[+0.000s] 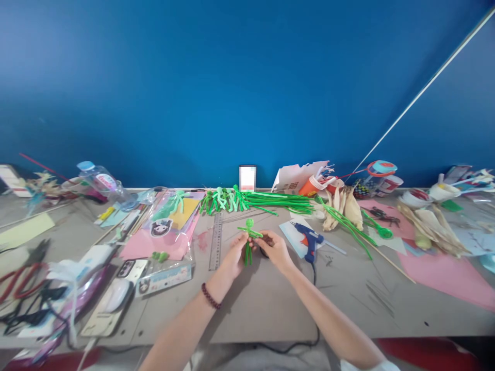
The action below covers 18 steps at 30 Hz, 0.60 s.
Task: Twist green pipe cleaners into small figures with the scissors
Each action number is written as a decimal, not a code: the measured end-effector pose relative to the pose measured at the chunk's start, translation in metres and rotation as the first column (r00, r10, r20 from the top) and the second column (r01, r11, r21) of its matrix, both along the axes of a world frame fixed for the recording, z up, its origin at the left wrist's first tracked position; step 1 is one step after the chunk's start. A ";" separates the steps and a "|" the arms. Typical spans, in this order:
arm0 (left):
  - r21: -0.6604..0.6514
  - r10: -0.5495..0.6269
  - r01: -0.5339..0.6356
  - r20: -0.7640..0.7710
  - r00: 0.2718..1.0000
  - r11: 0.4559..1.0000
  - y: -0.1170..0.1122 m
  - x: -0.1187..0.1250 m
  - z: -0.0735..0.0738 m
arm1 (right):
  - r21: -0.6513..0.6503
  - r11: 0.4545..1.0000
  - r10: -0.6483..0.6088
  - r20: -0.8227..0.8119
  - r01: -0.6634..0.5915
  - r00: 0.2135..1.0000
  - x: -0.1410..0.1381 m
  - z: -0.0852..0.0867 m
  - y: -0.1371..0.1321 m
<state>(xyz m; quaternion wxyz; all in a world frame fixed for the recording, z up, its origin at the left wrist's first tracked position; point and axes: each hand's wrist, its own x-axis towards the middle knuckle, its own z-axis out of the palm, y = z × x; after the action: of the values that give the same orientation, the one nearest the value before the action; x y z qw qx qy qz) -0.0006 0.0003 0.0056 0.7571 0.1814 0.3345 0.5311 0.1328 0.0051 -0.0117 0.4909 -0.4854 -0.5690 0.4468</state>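
A small green pipe-cleaner figure [249,224] with a round coiled head, arms and two legs is held upright above the middle of the table. My left hand [235,254] wears a beaded bracelet and pinches the figure's body from the left. From the right, the fingers of my right hand [277,249] are closed on the figure's arm. Behind them lies a bundle of green pipe cleaners [278,200], with several finished-looking green figures [224,200] at its left end.
A blue glue gun [312,240] lies right of my hands, its cord running to the table's front edge. Left are a clear ruler [215,242], bagged coloured paper [154,247] and a phone [112,299]. Corn husks [350,210] and cups stand at the back right; pliers [29,273] lie far left.
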 end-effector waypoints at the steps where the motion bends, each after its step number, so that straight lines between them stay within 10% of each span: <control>1: 0.007 0.015 -0.015 -0.018 1.000 1.000 0.000 0.000 0.001 | -0.003 1.000 0.010 -0.003 -0.010 1.000 -0.001 0.000 -0.001; 18: -0.003 -0.037 0.037 0.017 0.999 0.999 -0.002 0.005 -0.008 | 0.003 0.990 -0.140 -0.001 0.140 0.990 -0.008 0.004 -0.007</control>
<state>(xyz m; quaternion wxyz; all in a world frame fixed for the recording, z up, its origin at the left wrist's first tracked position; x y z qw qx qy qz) 0.0048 -0.0014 -0.0022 0.7699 0.1819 0.3255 0.5179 0.1244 -0.0014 -0.0081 0.5221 -0.5232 -0.5339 0.4107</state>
